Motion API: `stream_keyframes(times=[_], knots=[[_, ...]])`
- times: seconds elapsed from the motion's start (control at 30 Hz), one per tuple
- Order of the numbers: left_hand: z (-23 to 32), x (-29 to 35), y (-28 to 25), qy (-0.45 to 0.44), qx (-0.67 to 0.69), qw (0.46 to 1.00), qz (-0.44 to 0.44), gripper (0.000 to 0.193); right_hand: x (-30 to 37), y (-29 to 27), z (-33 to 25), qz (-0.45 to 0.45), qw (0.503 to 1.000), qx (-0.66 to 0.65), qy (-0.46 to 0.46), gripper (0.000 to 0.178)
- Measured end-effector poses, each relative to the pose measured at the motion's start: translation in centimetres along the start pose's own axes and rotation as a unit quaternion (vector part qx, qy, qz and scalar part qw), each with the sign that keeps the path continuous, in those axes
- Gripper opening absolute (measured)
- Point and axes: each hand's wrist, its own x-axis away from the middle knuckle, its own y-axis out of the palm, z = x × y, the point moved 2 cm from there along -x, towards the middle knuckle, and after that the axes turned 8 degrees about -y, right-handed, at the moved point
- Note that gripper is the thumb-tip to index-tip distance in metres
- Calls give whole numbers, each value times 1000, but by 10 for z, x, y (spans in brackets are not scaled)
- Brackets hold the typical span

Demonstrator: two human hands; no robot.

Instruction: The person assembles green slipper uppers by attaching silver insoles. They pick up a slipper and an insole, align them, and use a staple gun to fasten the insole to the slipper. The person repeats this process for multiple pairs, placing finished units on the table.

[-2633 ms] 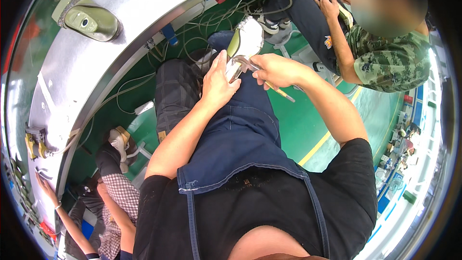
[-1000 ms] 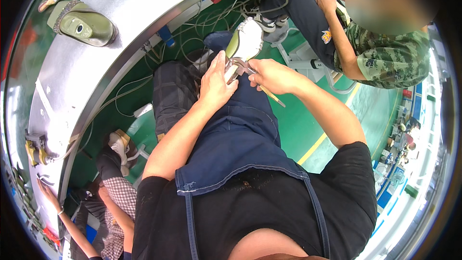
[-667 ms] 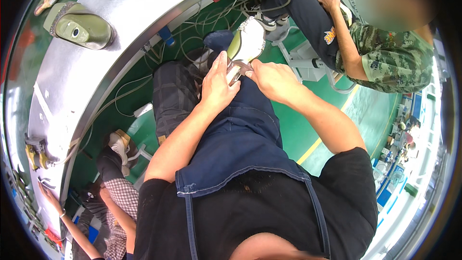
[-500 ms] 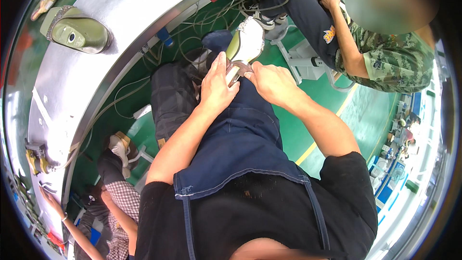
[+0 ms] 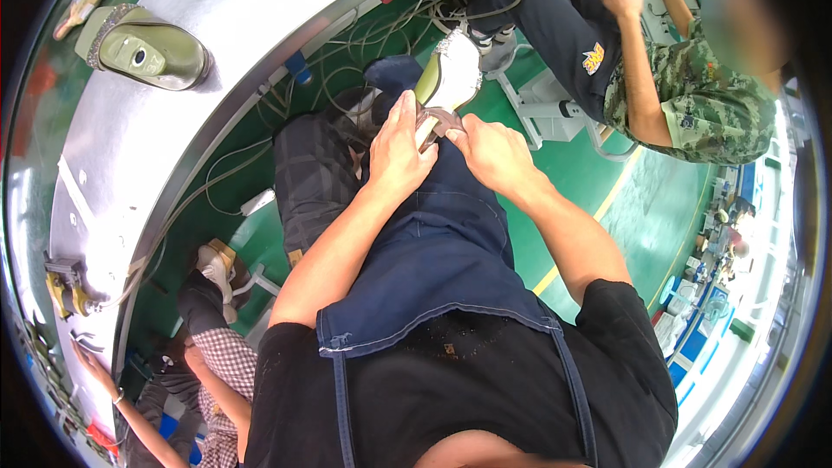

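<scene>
Left of the navy apron [image 5: 433, 286], an olive shoe form [image 5: 156, 56] lies on a metal table [image 5: 247, 26]. Over the apron's far end, the left hand [image 5: 399, 152] grasps the near part of a green-and-white shoe [image 5: 455, 74]; toward the apron's right edge, the right hand [image 5: 497, 154] clenches metal pincers [image 5: 445, 120] against the shoe.

A metal bench [image 5: 269, 4] curves along the left; a green shoe last [image 5: 156, 56] lies on it, a brush [image 5: 81, 9] nearby. A yellow line [image 5: 612, 188] crosses the green floor [image 5: 568, 178]; a co-worker [image 5: 640, 78] in a camouflage shirt [image 5: 726, 117] sits at the right.
</scene>
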Motion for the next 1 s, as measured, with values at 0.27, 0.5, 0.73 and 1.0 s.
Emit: stream_keyframes(times=[0.27, 0.5, 0.73, 1.0], knots=[[-2, -6, 0, 4, 3, 1000, -2, 94, -11, 3, 7, -16, 998, -48, 25, 47], [1, -9, -3, -8, 5, 1000, -20, 95, -14, -5, 13, -76, 978, -177, 79, 46], [-3, -2, -3, 39, 17, 999, 4, 94, -25, -3, 29, -92, 958, -264, 61, 47], [-12, 8, -3, 118, -51, 991, 24, 83, -33, -2, 44, -110, 947, -303, 13, 44]])
